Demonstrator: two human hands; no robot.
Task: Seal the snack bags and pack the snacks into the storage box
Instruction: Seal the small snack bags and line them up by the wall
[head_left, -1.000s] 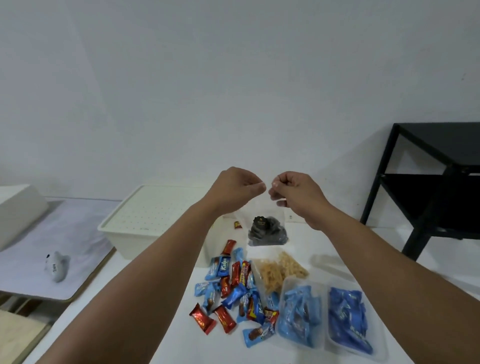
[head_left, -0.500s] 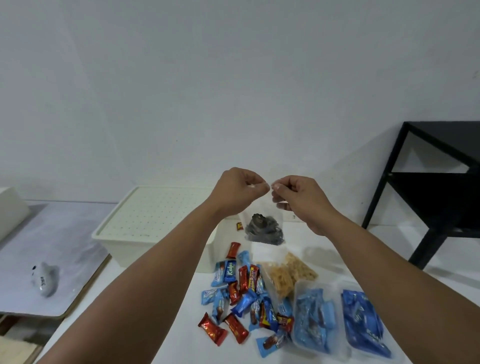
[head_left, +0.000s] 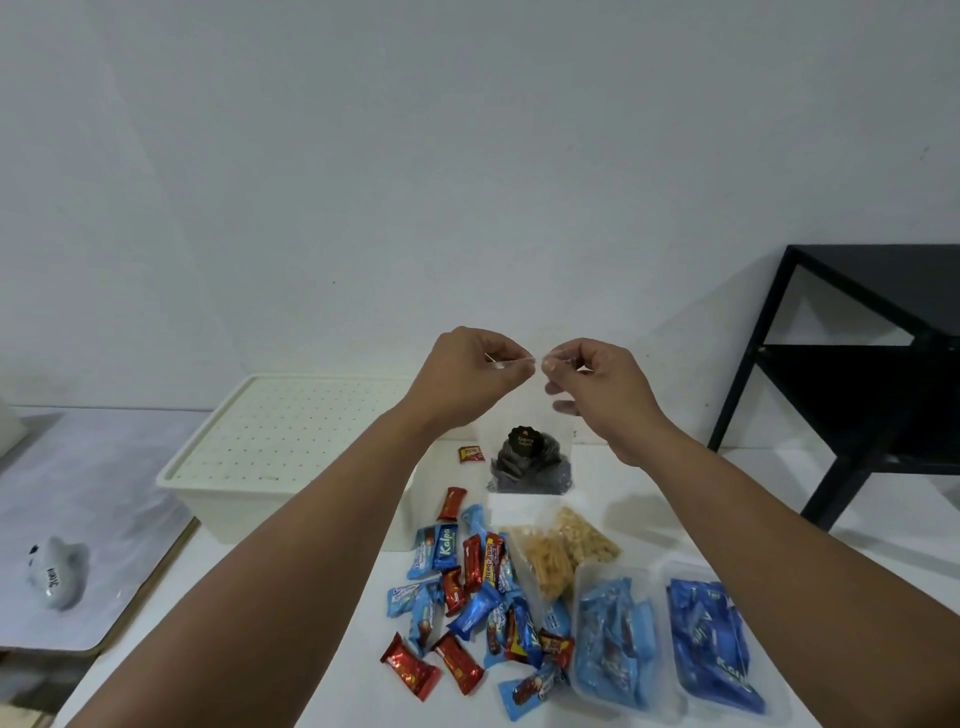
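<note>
Left hand (head_left: 470, 371): pinches the top strip of a clear snack bag (head_left: 530, 462), thumb against curled fingers. Right hand (head_left: 597, 384): pinches the same strip, just beside the left. Change: fingertips, pressed together a second ago, now sit slightly apart along the strip; sealing judged underway. Bag hangs above the table (head_left: 322, 670), dark sweets inside. Storage box (head_left: 291, 441): lidded, behind-left. Loose wrapped snacks (head_left: 467, 597): unpacked.

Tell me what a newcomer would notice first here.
Two hands, left hand and right hand, meet mid-frame, pinching the top edge of a clear bag of dark snacks held above the white table. Below lies a scatter of red and blue candy wrappers; a lidded cream storage box sits left.
</note>
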